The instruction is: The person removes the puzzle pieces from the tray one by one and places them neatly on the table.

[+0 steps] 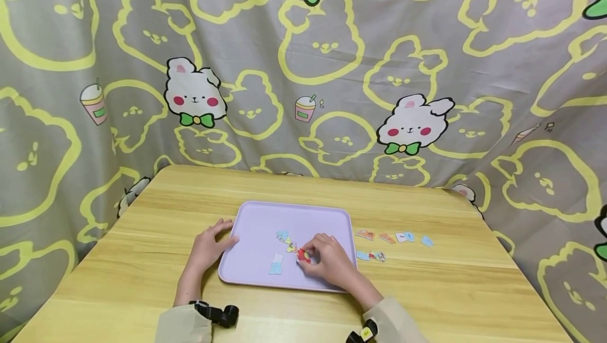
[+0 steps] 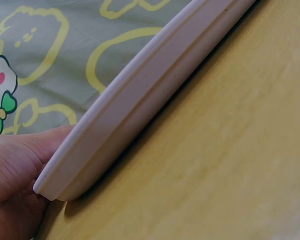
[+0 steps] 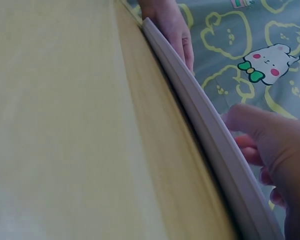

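Note:
A lilac tray (image 1: 265, 216) lies on the wooden table. At its left edge my left hand (image 1: 208, 245) holds the rim, with the thumb over it. My right hand (image 1: 329, 261) is above the tray's right half and pinches a red puzzle piece (image 1: 303, 255) between thumb and fingers. That piece is next to a short chain of colourful puzzle pieces (image 1: 286, 238), partly hidden by the fingers. Nearer the front of the tray is a pale blue and white puzzle piece pair (image 1: 276, 265). In the right wrist view, the tray wall hides the fingertips.
Right of the tray, several loose puzzle pieces lie on the table (image 1: 450, 280): orange ones (image 1: 365, 234), a white and blue one (image 1: 404, 237), a light blue one (image 1: 428, 241) and a red and blue group (image 1: 371, 256). A patterned curtain (image 1: 265, 137) hangs behind the table.

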Available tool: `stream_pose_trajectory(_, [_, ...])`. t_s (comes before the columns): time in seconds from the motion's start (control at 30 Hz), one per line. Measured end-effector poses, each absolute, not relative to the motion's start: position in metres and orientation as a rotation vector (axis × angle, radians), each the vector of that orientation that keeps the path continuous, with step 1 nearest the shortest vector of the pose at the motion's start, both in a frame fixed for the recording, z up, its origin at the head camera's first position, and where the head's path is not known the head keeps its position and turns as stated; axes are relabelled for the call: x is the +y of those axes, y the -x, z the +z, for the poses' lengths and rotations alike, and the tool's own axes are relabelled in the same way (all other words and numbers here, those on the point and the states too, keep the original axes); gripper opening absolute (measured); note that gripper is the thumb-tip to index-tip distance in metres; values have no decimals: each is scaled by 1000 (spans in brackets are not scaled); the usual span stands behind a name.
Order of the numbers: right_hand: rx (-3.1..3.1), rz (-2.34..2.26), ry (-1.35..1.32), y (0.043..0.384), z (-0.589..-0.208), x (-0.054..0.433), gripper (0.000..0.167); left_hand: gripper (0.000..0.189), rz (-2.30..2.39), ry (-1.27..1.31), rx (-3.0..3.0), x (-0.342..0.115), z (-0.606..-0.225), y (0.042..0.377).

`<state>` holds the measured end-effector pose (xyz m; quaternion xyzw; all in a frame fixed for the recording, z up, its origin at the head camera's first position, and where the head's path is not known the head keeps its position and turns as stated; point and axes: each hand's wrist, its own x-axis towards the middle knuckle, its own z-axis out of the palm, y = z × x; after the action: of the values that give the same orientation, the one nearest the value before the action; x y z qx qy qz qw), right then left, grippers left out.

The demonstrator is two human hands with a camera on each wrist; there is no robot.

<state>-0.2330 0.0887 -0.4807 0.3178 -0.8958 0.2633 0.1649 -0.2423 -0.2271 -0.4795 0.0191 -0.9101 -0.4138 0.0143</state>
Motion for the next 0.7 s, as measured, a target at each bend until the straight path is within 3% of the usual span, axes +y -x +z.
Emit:
stream_pose_trajectory(0.37, [-2319, 1113, -969, 235, -485, 89, 25, 51, -1295, -65, -2837, -227, -478, 243])
stream_pose_trajectory(0.7, [-2275, 1133, -1007, 234, -485, 92, 28, 52, -1287, -58, -2842, -226, -478, 242])
